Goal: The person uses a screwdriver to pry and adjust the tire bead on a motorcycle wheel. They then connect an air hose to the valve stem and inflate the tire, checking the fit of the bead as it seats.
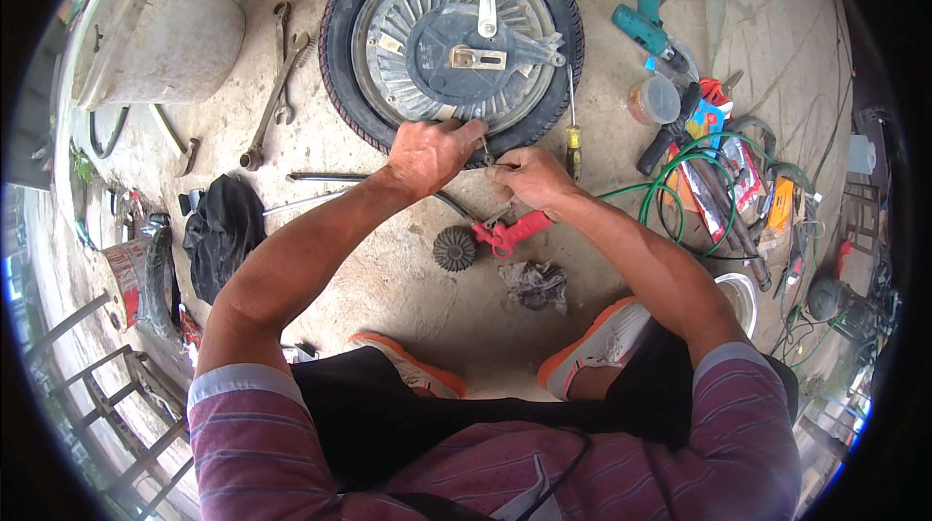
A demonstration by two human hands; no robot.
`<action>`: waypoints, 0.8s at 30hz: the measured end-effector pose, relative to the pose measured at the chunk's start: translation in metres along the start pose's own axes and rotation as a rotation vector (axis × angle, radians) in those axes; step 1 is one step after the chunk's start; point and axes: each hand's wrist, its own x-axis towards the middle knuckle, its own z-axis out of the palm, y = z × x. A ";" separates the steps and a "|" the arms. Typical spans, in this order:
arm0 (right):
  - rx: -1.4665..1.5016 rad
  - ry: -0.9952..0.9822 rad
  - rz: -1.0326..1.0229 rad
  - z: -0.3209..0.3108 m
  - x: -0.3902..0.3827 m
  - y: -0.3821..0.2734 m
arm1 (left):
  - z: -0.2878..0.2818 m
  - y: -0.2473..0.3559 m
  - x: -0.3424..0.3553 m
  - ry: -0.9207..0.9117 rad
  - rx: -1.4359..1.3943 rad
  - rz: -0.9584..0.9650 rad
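Observation:
A wheel (442,40) with a black tyre and a finned grey hub lies flat in front of me. At its near edge my left hand (434,156) rests against the tyre, fingers closed in a pinch. My right hand (534,177) is closed beside it, fingertips pinched. Between them shows a small dark piece with a thin bit of metal; what each hand holds is too small to name. Below the right hand lies a red-handled tool (513,233). A black ribbed round part (454,248) and a crumpled rag (536,285) lie nearer my shoes.
Left on the concrete are wrenches (275,99), a hammer (188,157), a black cloth (224,235) and a whitish bucket (170,35). Right of the wheel are a yellow-handled screwdriver (574,147), a teal power drill (642,28), a round tub (653,101) and a green hose (652,193).

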 end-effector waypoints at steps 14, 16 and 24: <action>0.129 -0.051 0.163 0.003 0.001 -0.008 | 0.005 -0.004 -0.001 0.064 0.002 0.051; 0.174 -0.035 0.162 0.005 0.000 -0.009 | -0.001 -0.001 0.000 0.005 0.037 -0.003; -0.074 0.068 0.000 0.004 0.003 0.007 | 0.001 -0.002 -0.002 0.068 0.007 0.058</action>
